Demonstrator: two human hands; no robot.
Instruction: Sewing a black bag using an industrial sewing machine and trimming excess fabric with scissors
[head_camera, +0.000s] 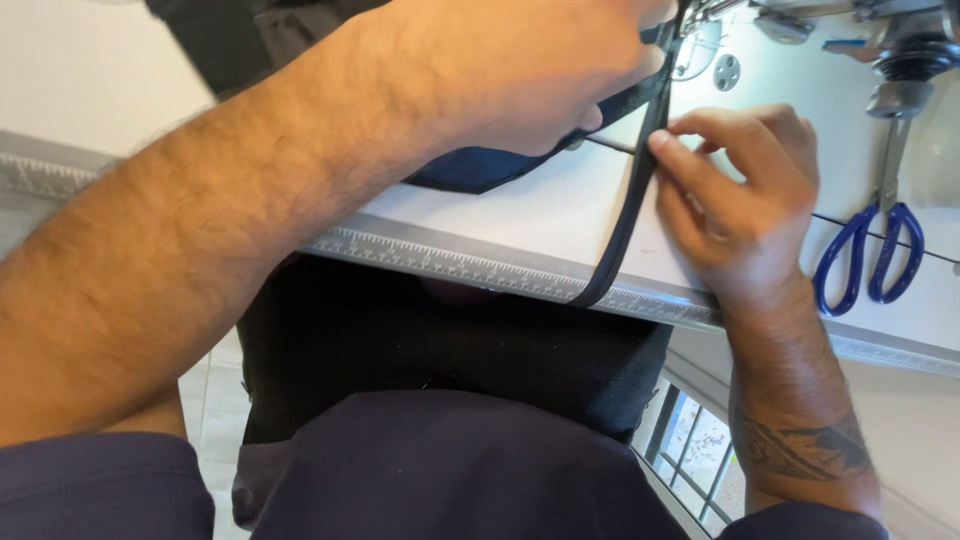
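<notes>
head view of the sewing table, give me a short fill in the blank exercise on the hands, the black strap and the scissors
1. The right hand pinches the narrow black fabric strap with its ____.
2. The metal scissors lying on the white sewing table have ____ handles.
3. The strap hangs over the table's ruler-marked front ____.
4. The left hand presses down on dark ____.

Missing words: fingertips; blue; edge; fabric
</notes>
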